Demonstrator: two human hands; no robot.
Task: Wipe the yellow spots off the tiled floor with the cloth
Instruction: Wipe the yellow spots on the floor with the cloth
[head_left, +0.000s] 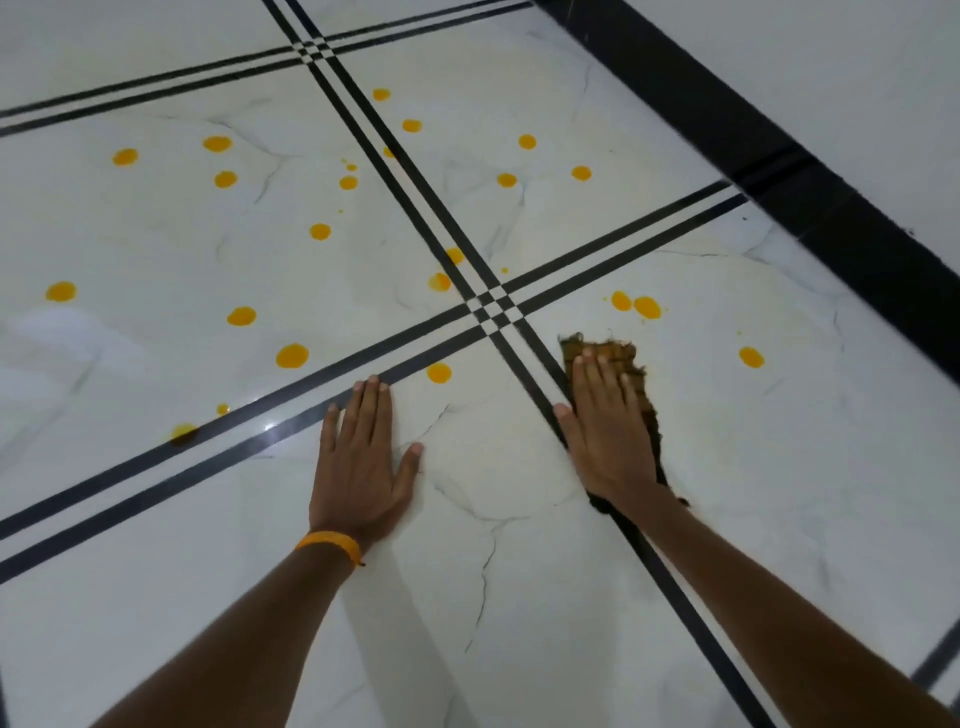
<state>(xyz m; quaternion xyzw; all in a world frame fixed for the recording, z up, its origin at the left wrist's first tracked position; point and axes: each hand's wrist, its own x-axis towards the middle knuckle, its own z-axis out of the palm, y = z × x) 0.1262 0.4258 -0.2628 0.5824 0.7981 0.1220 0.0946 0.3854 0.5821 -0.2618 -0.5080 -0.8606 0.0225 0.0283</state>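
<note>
Several yellow spots lie scattered on the white marbled floor tiles (156, 249), such as one spot (439, 373) just beyond my left fingertips and a pair (647, 306) ahead of the cloth. A brown frayed cloth (626, 358) lies flat on the floor under my right hand (608, 431), which presses down on it with fingers straight. My left hand (363, 457) rests flat on the bare tile, fingers spread, holding nothing. An orange band circles my left wrist.
Double black inlay lines (496, 306) cross just ahead of my hands. A wide black border strip (779, 156) runs along the right, with a white wall beyond it. Faint smears show on the tile around the cloth.
</note>
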